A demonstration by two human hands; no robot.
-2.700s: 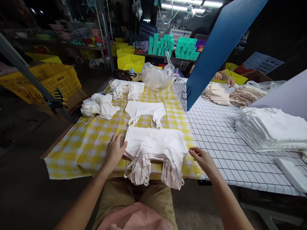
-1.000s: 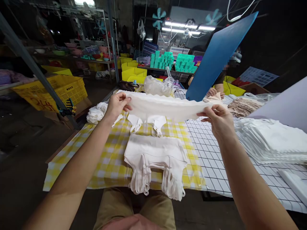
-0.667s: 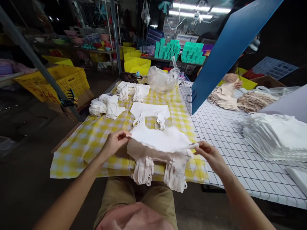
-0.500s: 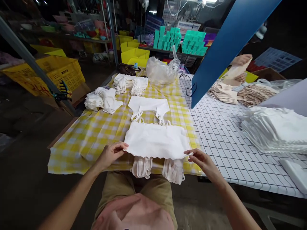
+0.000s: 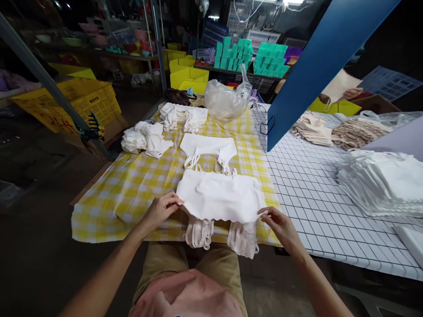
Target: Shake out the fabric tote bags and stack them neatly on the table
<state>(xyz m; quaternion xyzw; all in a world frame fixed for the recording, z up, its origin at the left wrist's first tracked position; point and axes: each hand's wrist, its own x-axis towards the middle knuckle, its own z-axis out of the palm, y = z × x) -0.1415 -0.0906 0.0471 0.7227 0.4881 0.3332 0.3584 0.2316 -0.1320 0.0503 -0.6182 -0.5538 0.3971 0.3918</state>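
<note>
A white camisole top [image 5: 220, 196] lies spread in front of me, its straps pointing away. My left hand [image 5: 164, 209] pinches its near left corner, and my right hand [image 5: 279, 224] pinches the near right corner. Beneath it, bundles of white straps [image 5: 200, 233] hang over the table's front edge; the garments they belong to are mostly hidden. Just beyond lies another white top [image 5: 208, 144], its straps towards me. Farther back are a folded stack of white tops [image 5: 183, 115] and, to the left, a crumpled white pile [image 5: 145, 138].
A yellow checked cloth [image 5: 125, 193] covers my table. A blue panel [image 5: 325, 66] slants up at the right. Beyond it are a white stack [image 5: 383, 180], beige stacks [image 5: 358, 131] and a co-worker's hand [image 5: 353, 93] with beige fabric. A clear plastic bag [image 5: 224, 97] sits at the back.
Both hands keep their pinch on the top's corners, and its surface has rippled slightly. The view has shifted a little. The co-worker's beige fabric is raised higher.
</note>
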